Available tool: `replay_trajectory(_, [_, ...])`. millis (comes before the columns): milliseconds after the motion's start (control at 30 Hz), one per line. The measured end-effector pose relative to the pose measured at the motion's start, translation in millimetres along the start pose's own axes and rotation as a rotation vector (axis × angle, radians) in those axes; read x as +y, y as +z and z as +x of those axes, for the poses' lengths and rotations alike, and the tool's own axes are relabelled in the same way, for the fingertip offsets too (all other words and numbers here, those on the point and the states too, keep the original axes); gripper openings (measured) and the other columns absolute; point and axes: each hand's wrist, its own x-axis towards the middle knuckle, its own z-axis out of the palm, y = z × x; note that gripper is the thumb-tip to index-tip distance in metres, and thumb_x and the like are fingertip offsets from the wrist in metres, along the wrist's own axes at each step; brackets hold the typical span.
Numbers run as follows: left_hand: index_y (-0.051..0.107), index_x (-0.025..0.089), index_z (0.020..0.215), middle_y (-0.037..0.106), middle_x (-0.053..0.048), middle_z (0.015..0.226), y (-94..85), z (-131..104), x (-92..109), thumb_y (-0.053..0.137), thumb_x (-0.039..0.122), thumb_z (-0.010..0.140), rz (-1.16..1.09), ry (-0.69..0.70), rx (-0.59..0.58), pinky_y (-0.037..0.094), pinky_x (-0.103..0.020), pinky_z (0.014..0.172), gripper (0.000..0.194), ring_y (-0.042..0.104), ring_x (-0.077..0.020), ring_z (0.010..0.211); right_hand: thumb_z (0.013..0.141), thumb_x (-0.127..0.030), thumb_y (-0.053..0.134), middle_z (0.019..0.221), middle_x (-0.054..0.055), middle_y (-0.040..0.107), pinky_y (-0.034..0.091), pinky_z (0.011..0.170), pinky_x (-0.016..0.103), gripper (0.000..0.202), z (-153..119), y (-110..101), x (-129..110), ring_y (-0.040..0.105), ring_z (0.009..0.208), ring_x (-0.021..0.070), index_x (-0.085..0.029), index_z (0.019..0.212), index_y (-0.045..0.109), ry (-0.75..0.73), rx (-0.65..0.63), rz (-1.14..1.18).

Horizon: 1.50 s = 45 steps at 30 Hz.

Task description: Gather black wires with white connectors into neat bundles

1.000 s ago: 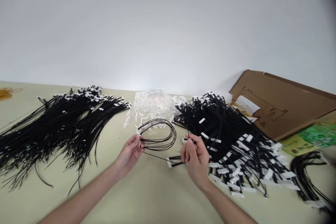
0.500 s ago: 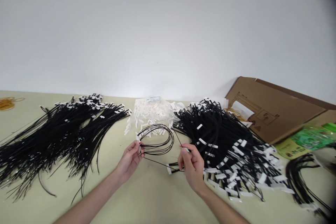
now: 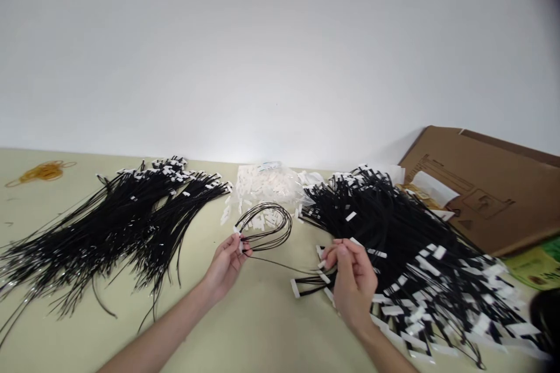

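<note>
My left hand (image 3: 226, 263) pinches a small coil of thin black cable (image 3: 265, 226), looped into an oval above the fingers. A single strand runs from that coil across the table to my right hand (image 3: 350, 277), which pinches the strand's other end near some white-tagged cable ends (image 3: 308, 285). My right hand lies at the near left edge of a big heap of black cables with white tags (image 3: 406, 250). Another heap of black cables (image 3: 105, 227) spreads to the left of my left hand.
A bag and loose scatter of small white plastic pieces (image 3: 265, 186) lie behind the coil. A flattened cardboard box (image 3: 490, 186) leans at the right, green printed packets (image 3: 540, 262) below it. Yellow rubber bands (image 3: 41, 172) sit far left on the pale table (image 3: 262, 326).
The view has shifted, so everything sits further right and lower. My right hand has moved right, drawing the strand longer from the coil; my left hand keeps its pinch on the coil.
</note>
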Motion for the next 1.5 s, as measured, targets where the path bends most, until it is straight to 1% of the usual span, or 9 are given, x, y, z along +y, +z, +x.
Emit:
replay_trajectory(100, [0.057,0.012,0.071,0.059,-0.002,0.061,-0.9,0.0,-2.6,0.054,0.015,0.077,-0.002,-0.036,0.018,0.05,-0.021,0.062,0.007,0.057,-0.0091,0.056,0.084,-0.024,0.049,0.062,-0.002,0.054,0.047,0.062,0.03,0.008,9.3,-0.2,-6.0,0.055,0.061,0.0115,-0.019,0.089,0.052,-0.001,0.068,0.091])
replay_trajectory(200, [0.057,0.013,0.071,0.059,-0.002,0.062,-0.1,-3.1,-5.1,0.056,0.017,0.076,0.006,-0.056,0.005,0.05,-0.023,0.065,0.007,0.058,-0.0102,0.058,0.083,-0.023,0.049,0.065,-0.002,0.053,0.046,0.054,0.028,0.007,15.2,-2.2,-10.5,0.053,0.055,0.0105,-0.02,0.088,0.053,-0.011,0.08,0.104])
replay_trajectory(300, [0.057,0.014,0.071,0.06,-0.002,0.064,2.1,-7.7,-7.0,0.058,0.021,0.074,0.031,-0.049,-0.046,0.05,-0.025,0.065,0.007,0.058,-0.0114,0.061,0.082,-0.021,0.05,0.071,0.0,0.052,0.039,0.042,0.022,0.011,16.4,-5.2,-13.5,0.048,0.049,0.0082,-0.021,0.09,0.057,-0.102,0.064,-0.024])
replay_trajectory(367, [0.057,0.015,0.072,0.06,-0.002,0.065,3.6,-10.6,-8.0,0.06,0.025,0.073,0.092,-0.029,-0.106,0.05,-0.026,0.064,0.011,0.058,-0.0122,0.062,0.081,-0.017,0.051,0.077,0.002,0.054,0.035,0.039,0.021,0.015,15.4,-5.9,-15.9,0.047,0.051,0.009,-0.021,0.091,0.06,-0.204,-0.034,-0.188])
replay_trajectory(533, [0.058,0.015,0.072,0.058,-0.002,0.066,6.1,-15.1,-10.1,0.061,0.031,0.071,0.264,0.006,-0.25,0.049,-0.028,0.061,0.016,0.055,-0.013,0.062,0.08,-0.009,0.049,0.076,0.004,0.056,0.039,0.054,0.026,0.029,11.1,4.2,-18.3,0.049,0.065,0.0135,-0.024,0.103,0.059,-0.45,-0.523,-0.557])
replay_trajectory(633, [0.059,0.014,0.073,0.057,-0.003,0.066,6.7,-16.7,-10.8,0.058,0.032,0.073,0.333,0.03,-0.307,0.048,-0.028,0.059,0.017,0.054,-0.0139,0.062,0.081,-0.011,0.05,0.065,0.002,0.053,0.035,0.055,0.026,0.023,7.2,12.5,-13.2,0.042,0.059,0.0123,-0.023,0.097,0.061,-0.595,-0.625,-0.736])
replay_trajectory(900, [0.059,0.014,0.076,0.055,-0.003,0.07,8.9,-21.4,-11.5,0.056,0.031,0.075,0.36,0.012,-0.387,0.047,-0.03,0.057,0.017,0.053,-0.0144,0.061,0.079,-0.013,0.053,0.059,0.001,0.05,0.032,0.056,0.027,0.008,-0.8,15.9,-10.4,0.037,0.058,0.0126,-0.017,0.077,0.06,-0.758,-0.651,-0.871])
replay_trajectory(1200, [0.057,0.013,0.077,0.055,-0.002,0.072,4.8,-17.3,-14.8,0.055,0.031,0.076,0.364,0.006,-0.403,0.046,-0.029,0.056,0.018,0.053,-0.0123,0.059,0.076,-0.012,0.057,0.059,0.0,0.048,0.031,0.056,0.026,0.005,-3.8,12.8,-4.6,0.038,0.058,0.0118,-0.017,0.078,0.058,-0.772,-0.582,-0.827])
replay_trajectory(1500, [0.056,0.014,0.075,0.055,-0.001,0.071,4.3,-17.0,-16.8,0.054,0.03,0.077,0.396,0.001,-0.409,0.046,-0.029,0.057,0.016,0.054,-0.0117,0.059,0.076,-0.012,0.055,0.06,0.001,0.05,0.032,0.056,0.026,0.005,-1.8,12.8,-3.5,0.039,0.059,0.0125,-0.017,0.077,0.058,-0.747,-0.619,-0.816])
